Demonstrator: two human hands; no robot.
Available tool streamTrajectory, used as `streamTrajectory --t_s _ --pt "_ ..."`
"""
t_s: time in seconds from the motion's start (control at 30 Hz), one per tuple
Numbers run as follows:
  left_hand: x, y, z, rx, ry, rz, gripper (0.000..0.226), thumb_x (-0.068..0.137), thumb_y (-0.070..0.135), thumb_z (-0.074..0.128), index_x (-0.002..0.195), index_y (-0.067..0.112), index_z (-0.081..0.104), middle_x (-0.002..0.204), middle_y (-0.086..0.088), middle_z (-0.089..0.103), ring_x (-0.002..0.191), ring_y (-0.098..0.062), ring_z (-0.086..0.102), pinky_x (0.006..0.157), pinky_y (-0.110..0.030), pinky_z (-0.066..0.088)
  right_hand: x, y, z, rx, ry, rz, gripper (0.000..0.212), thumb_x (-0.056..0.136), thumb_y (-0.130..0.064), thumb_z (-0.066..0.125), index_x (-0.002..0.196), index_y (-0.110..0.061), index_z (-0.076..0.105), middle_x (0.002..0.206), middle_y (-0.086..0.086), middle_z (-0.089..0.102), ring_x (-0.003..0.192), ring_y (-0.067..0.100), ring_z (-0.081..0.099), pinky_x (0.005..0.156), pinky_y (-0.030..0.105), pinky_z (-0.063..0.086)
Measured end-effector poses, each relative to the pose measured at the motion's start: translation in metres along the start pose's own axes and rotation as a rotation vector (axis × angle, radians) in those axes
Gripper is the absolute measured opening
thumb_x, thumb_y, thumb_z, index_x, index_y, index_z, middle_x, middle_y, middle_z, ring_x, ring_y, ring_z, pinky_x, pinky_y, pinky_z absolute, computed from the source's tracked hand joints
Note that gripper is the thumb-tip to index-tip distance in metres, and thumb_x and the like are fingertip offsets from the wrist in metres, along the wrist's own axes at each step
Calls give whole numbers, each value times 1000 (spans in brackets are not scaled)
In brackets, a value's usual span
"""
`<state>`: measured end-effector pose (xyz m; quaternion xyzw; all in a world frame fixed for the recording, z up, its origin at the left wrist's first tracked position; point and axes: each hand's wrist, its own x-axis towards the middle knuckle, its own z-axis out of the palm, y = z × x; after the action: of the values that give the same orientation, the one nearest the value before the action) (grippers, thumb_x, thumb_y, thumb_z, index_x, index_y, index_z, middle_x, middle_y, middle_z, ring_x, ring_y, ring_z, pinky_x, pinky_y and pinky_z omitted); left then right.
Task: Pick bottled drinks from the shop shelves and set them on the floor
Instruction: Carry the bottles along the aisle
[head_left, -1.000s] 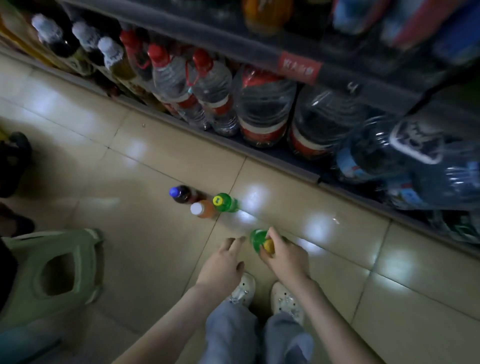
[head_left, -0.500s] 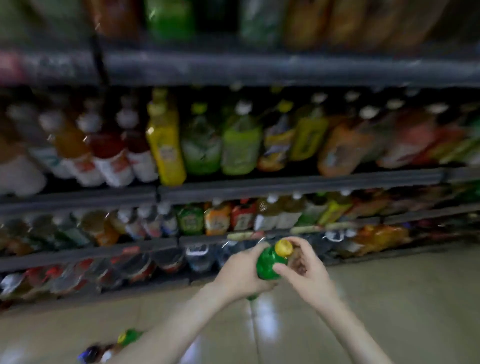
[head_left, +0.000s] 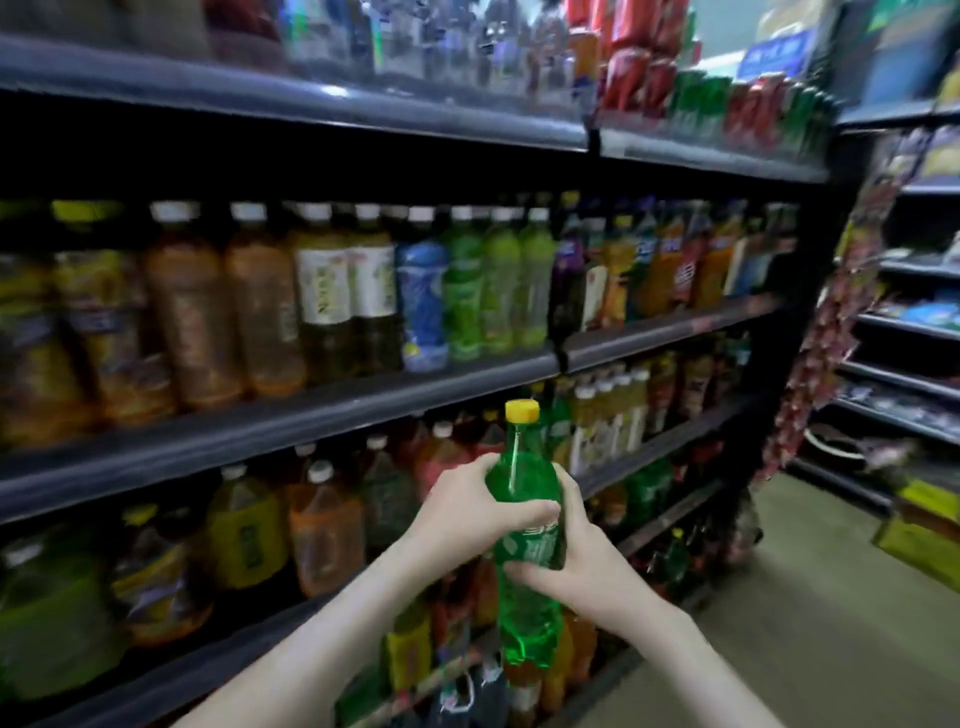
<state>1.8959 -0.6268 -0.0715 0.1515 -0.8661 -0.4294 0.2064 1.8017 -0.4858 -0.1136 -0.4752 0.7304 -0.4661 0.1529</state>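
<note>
Rising from beside the floor a second ago, the green bottle (head_left: 524, 545) is now hanging chest-high in front of the shelves (head_left: 311, 415), and the view is lifting with it off the tiles. At left, rows of brown and yellow drinks are blurring past. The left hand (head_left: 462, 512) is curling its fingers round the bottle's shoulder, while the right hand (head_left: 582, 566) is wrapping the labelled middle from the other side. The bottle is standing almost plumb, long axis vertical, its yellow cap (head_left: 522, 411) pointing up and its base down. This looks like the carrying step; next, both hands would be lowering it, base first, to the floor (head_left: 779, 634) at right.
</note>
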Motion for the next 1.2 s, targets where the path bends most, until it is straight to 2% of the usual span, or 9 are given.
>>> streamTrajectory --t_s 0.1,0.23,0.37,0.47,0.57,0.7,0.83,1.0,1.2 --pt "64 24 39 38 -35 80 58 48 69 68 99 42 62 86 21 70 80 10 63 70 -15 50 26 33 -53 36 143 -24 94 67 -47 73 124 -71 3 106 -36 60 90 -7 64 65 8 48" --pt "153 61 93 -77 -154 175 40 65 62 70 101 54 54 94 30 67 85 12 63 66 -6 46 60 75 -142 79 238 -1 91 67 -46 76 120 -74 7 111 -38 57 97 -6 63 73 11 50" --pt "242 99 154 -103 -139 214 39 73 75 49 108 58 52 104 19 69 88 2 66 74 -22 55 82 119 -242 -16 329 35 94 64 -52 78 126 -69 9 106 -32 62 91 -4 66 77 20 52" --pt "303 114 205 119 -130 279 49 84 69 42 127 45 49 119 16 64 102 -4 62 90 -29 51 93 160 -317 -64 442 57 94 62 -56 77 124 -71 9 104 -34 61 90 -10 63 72 10 49" --pt "356 113 251 406 -35 333 49 94 53 45 140 37 39 138 15 47 123 -5 47 97 -22 42 108 208 -386 -46 512 69 95 65 -51 82 119 -75 8 109 -30 59 95 -13 60 74 7 48" --pt "420 104 303 463 143 229 48 97 46 45 143 35 36 147 12 34 122 -9 48 90 -21 45 137 268 -471 0 542 69 93 66 -45 84 111 -79 10 116 -23 56 98 -1 63 87 30 53" --pt "475 106 342 576 347 135 52 97 41 47 145 33 33 152 3 28 137 -18 32 101 -30 44 179 315 -539 -10 527 45 92 69 -41 84 106 -80 9 107 -26 57 83 -14 61 62 8 44" --pt "533 121 366 610 493 118 56 95 35 53 147 30 34 148 -3 35 133 -22 37 93 -31 48 248 343 -589 8 461 -21 95 68 -38 84 130 -59 15 103 -26 57 82 -14 61 60 6 45" --pt "608 145 389 606 568 236 54 93 29 56 144 25 40 143 -4 42 131 -21 41 96 -33 47 322 371 -622 23 487 -87 97 69 -38 85 135 -51 15 101 -26 56 83 -12 58 66 8 43"
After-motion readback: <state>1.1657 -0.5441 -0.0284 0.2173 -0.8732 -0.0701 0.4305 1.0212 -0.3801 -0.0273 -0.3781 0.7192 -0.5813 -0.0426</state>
